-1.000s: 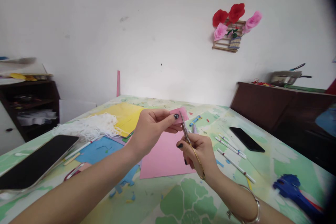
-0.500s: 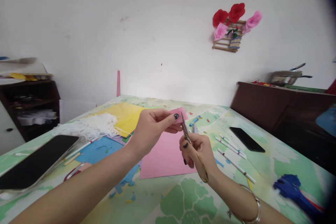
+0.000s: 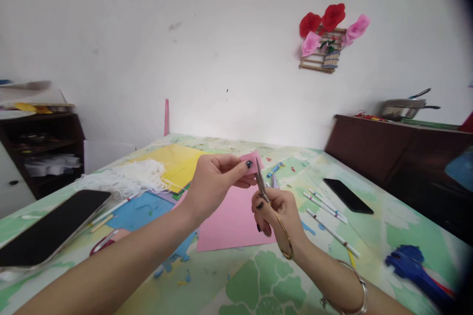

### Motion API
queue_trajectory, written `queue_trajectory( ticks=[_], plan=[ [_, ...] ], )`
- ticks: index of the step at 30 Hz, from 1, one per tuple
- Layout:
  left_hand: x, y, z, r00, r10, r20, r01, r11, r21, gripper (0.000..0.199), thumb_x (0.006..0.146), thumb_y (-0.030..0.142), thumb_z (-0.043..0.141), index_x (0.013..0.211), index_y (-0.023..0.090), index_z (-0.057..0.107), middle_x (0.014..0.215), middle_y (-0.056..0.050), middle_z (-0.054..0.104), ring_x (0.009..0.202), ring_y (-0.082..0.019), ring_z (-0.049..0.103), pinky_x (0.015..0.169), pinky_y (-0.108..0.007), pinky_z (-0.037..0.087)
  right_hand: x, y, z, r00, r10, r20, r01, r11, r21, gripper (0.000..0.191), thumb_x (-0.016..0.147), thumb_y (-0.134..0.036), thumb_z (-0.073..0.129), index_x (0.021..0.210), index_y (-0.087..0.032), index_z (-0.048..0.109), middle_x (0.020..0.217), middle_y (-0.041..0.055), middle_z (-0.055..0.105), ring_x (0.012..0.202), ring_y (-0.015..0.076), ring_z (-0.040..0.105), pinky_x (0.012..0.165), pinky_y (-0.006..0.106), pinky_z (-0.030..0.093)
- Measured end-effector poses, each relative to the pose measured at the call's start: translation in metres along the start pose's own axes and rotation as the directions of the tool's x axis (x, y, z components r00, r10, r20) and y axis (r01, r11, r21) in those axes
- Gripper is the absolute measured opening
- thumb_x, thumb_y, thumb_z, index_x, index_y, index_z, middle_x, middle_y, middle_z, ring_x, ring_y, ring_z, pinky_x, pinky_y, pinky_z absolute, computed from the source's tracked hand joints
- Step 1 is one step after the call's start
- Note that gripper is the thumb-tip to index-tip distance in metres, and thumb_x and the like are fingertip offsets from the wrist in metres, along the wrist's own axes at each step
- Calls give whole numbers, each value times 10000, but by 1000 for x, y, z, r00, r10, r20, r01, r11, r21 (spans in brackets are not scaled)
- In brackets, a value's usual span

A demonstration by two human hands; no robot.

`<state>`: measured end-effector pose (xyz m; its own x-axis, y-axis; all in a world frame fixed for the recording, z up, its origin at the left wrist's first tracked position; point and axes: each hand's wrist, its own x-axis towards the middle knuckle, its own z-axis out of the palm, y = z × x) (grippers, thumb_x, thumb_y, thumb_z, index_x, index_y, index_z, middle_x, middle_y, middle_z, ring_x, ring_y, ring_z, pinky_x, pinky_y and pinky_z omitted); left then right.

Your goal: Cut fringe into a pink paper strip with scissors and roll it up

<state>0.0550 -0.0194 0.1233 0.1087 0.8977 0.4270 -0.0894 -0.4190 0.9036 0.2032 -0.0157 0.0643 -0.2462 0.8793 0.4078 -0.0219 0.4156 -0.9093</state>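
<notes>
Between thumb and fingers, my left hand (image 3: pixel 218 177) pinches a small piece of pink paper (image 3: pixel 254 157) above the table. My right hand (image 3: pixel 279 211) is closed round the gold handles of a pair of scissors (image 3: pixel 261 183). Their blades point up and meet the right edge of the small pink piece. Below both hands a larger pink sheet (image 3: pixel 229 226) lies flat, partly covered by my left hand and wrist. Blue paper (image 3: pixel 138 211) and cut blue scraps lie to the left, beside my left forearm.
A phone (image 3: pixel 51 226) and a heap of white string (image 3: pixel 125 177) lie left, near yellow sheets (image 3: pixel 181 157). To the right are white sticks (image 3: pixel 332 233), another phone (image 3: pixel 348 196) and a blue glue gun (image 3: pixel 416 270). Dark cabinets (image 3: pixel 399 157) flank the table.
The scissor blades have shifted very slightly against the edge of the small pink piece. Both hands stay in nearly the same place.
</notes>
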Motion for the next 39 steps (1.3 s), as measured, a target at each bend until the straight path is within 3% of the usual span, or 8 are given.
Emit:
queue_trajectory(
  ticks=[14, 28, 39],
  plan=[
    [1, 0, 0, 1000, 4, 2, -4, 1000, -4, 130, 783, 195, 623, 733, 138, 729, 656, -42, 724, 643, -159, 694, 631, -249, 586, 0, 6, 1, 998, -44, -48, 44, 999, 16, 423, 716, -525, 666, 563, -166, 502, 304, -82, 376, 255, 40, 295, 296, 161, 253],
    [1, 0, 0, 1000, 5, -4, -5, 1000, 8, 133, 780, 214, 629, 727, 134, 722, 660, -49, 722, 652, -172, 696, 645, -270, 588, -1, 2, 3, 994, 17, -106, -27, 995, -92, 372, 694, -462, 683, 542, -163, 521, 300, -55, 427, 236, 40, 286, 260, 157, 215],
    [0, 1, 0, 1000, -4, -5, 4, 1000, 29, 144, 779, 247, 624, 737, 150, 723, 665, -43, 720, 661, -173, 694, 660, -283, 586, -1, 3, 2, 996, 5, -91, -15, 993, -117, 419, 711, -516, 661, 533, -172, 502, 304, -50, 430, 240, 44, 295, 263, 164, 211]
  ],
)
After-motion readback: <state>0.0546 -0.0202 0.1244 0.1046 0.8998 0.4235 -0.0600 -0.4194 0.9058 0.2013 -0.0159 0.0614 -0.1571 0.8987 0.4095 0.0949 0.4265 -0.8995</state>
